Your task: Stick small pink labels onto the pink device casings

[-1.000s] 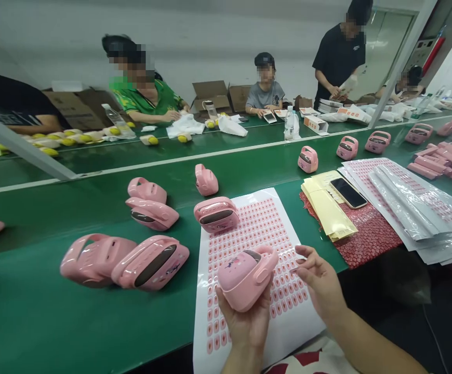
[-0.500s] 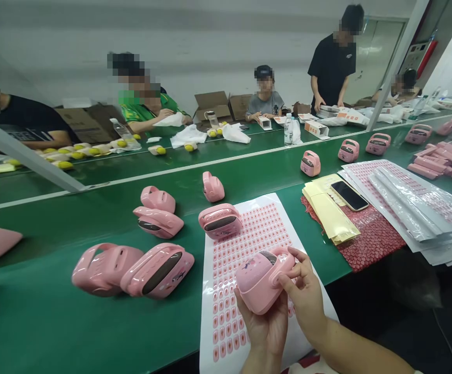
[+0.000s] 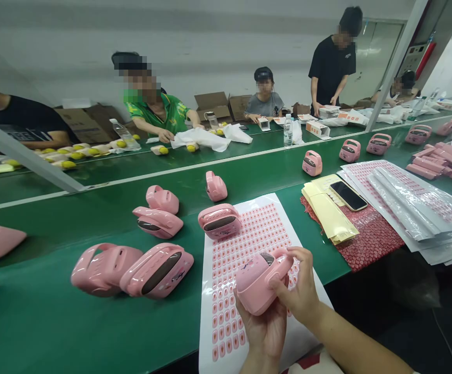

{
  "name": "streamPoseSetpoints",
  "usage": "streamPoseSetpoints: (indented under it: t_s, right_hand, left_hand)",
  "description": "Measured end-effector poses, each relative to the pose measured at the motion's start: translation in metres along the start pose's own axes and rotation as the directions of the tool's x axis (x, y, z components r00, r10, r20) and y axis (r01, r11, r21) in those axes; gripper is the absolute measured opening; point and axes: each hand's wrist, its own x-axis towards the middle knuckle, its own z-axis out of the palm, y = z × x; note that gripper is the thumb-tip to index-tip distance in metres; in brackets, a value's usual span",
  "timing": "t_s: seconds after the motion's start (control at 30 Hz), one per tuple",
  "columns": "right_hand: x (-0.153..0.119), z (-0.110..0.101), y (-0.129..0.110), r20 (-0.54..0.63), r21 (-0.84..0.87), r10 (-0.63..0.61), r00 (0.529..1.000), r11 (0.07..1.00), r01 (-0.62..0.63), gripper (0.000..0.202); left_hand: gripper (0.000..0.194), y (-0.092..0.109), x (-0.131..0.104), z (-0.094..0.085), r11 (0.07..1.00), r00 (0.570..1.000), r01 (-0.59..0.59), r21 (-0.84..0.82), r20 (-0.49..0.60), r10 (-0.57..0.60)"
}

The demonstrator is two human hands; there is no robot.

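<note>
A pink portable speaker (image 3: 255, 291) with a carry handle and a patterned front is held above a sheet of small pink stickers (image 3: 226, 311). My left hand (image 3: 265, 330) cups it from below, fingers and thumb around its base. My right hand (image 3: 303, 288) grips its handle end, thumb pressed on the side near the handle's foot and fingertips at the top. Whether a sticker is under that thumb is hidden. Another pink speaker (image 3: 220, 221) stands on the far left corner of the sheet. Several more, such as one speaker (image 3: 158, 272), sit to the left.
Right of the sheet, a phone (image 3: 348, 195) and yellow paper strips (image 3: 329, 210) lie on red bubble wrap (image 3: 374, 241). Beyond are more sticker sheets (image 3: 416, 208) and pink pieces (image 3: 440, 161). A green belt (image 3: 257, 171) carries speakers. Co-workers sit and stand across it; a slanted post (image 3: 27, 150) rises left.
My right thumb has slid down and left along the speaker's side, and the speaker has turned slightly. Speakers on the belt have shifted a little right. The co-worker in green has lowered a white bag.
</note>
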Motion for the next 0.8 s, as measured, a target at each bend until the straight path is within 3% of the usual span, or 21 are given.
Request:
streamPoseSetpoints:
  t_s: [0.07, 0.2, 0.27, 0.4, 0.47, 0.67, 0.8]
  right_hand:
    - [0.003, -0.003, 0.003, 0.034, 0.012, 0.083, 0.996, 0.996, -0.083, 0.039]
    - [0.006, -0.023, 0.023, 0.111, 0.033, 0.235, 0.966, 0.970, -0.240, 0.023]
    - [0.002, -0.041, 0.038, 0.206, -0.022, 0.245, 0.947, 0.969, -0.246, 0.019]
    - [-0.021, -0.076, 0.066, 0.446, -0.219, 0.158, 0.881, 0.974, -0.064, 0.016]
    - [-0.033, -0.084, 0.074, 0.508, -0.269, 0.098, 0.856, 0.962, 0.050, 0.017]
    - [-0.047, -0.082, 0.083, 0.556, -0.354, -0.012, 0.831, 0.901, 0.249, 0.014]
    - [-0.042, -0.080, 0.081, 0.536, -0.310, 0.016, 0.844, 0.934, 0.179, 0.012]
  left_hand:
    - [0.050, 0.001, -0.001, -0.001, 0.999, 1.000, 0.002, 0.037, 0.027, -0.003]
    - [0.041, 0.008, -0.007, -0.003, 0.994, 1.000, 0.024, 0.103, -0.016, -0.023]
    - [0.042, 0.016, -0.009, -0.004, 0.994, 0.999, 0.025, 0.109, -0.045, -0.020]
    - [0.053, 0.032, -0.009, -0.005, 0.997, 0.998, 0.034, 0.072, -0.057, -0.030]
    - [0.055, 0.036, -0.007, -0.006, 0.997, 0.999, 0.032, 0.065, -0.029, -0.030]
    - [0.044, 0.036, -0.002, -0.007, 0.995, 1.000, -0.005, 0.097, 0.006, 0.004]
    - [0.050, 0.042, -0.006, -0.017, 0.975, 1.000, -0.006, 0.222, -0.011, 0.008]
